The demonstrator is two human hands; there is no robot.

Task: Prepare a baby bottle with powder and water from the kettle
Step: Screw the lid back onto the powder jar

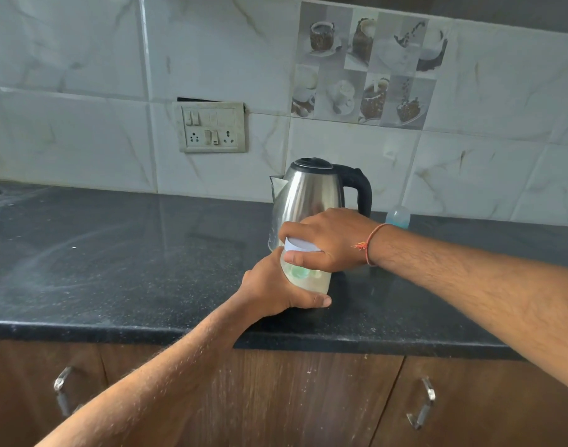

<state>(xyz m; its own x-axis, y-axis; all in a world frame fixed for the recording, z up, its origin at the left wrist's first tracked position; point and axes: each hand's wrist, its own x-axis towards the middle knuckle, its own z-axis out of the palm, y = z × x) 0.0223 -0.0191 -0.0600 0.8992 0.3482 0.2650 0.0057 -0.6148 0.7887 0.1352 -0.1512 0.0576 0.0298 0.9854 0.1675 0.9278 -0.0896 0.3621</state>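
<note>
My left hand (269, 285) grips the translucent plastic baby bottle (308, 279) upright on the black stone desk (114, 253) near its front edge; my right hand's (324, 240) fingers (295, 258) close over its lavender cap (300, 246).

Bare countertop (121, 253) open on the left, kettle (311, 195) blocking behind, small dome cap (398, 217) right.

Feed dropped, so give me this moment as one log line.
left hand: holds bottle on counter | right hand: grips its lid | kettle: behind, shut, upright

shiny brushed-metal kettle (308, 195) with matt black plastic handle; speckled glossy stone counter (114, 259); translucent plastic bottle (311, 279)
</note>
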